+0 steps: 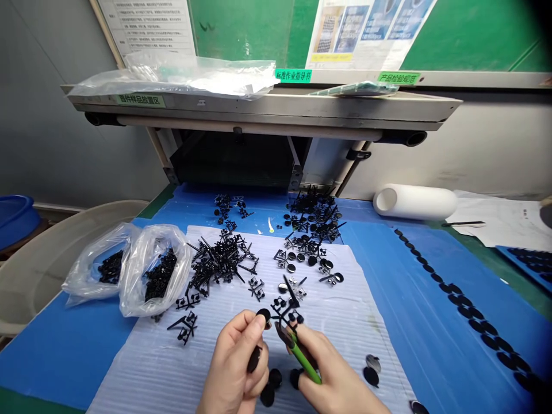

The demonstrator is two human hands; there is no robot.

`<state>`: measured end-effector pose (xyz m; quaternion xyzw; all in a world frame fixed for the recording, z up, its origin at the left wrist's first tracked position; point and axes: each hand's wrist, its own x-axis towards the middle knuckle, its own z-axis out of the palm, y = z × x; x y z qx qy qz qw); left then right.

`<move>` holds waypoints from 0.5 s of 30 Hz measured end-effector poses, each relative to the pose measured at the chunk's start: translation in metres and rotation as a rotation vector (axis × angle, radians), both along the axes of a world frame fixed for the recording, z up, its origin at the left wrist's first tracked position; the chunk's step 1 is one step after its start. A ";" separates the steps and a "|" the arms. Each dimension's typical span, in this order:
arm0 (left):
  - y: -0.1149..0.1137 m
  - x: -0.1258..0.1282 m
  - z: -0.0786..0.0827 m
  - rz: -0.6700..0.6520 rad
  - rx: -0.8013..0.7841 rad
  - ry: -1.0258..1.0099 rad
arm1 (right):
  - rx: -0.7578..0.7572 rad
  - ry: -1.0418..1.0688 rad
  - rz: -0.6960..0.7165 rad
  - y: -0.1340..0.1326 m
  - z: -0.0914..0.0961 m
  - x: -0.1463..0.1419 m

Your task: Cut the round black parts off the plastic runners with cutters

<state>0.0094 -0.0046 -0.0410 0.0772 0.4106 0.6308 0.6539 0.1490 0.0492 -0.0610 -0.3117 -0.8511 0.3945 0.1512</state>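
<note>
My left hand (pixel 235 362) pinches a black plastic sprue (pixel 280 307) by one of its round discs, with another black disc tucked between its lower fingers. My right hand (pixel 334 379) is closed round green-handled cutters (pixel 302 353) whose tip meets the sprue beside the left thumb. Both hands hover low over a white corrugated sheet (pixel 353 322). A few cut black discs (pixel 273 382) lie on the sheet under the hands, and two more discs (pixel 371 371) lie to the right.
Piles of black sprues (pixel 219 261) and sprues with discs (pixel 313 221) lie further back on the blue mat (pixel 431 310). Two clear bags (pixel 155 276) of black parts sit left. A row of discs (pixel 466 313) runs diagonally at right. A white roll (pixel 414 201) lies behind.
</note>
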 end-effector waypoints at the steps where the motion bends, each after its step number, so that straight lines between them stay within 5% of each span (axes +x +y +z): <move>1: -0.001 -0.002 -0.002 0.009 -0.005 -0.044 | 0.022 -0.004 0.008 0.002 0.000 -0.001; 15: -0.007 -0.008 -0.013 0.078 0.023 -0.212 | 0.160 -0.027 0.008 0.003 -0.016 -0.016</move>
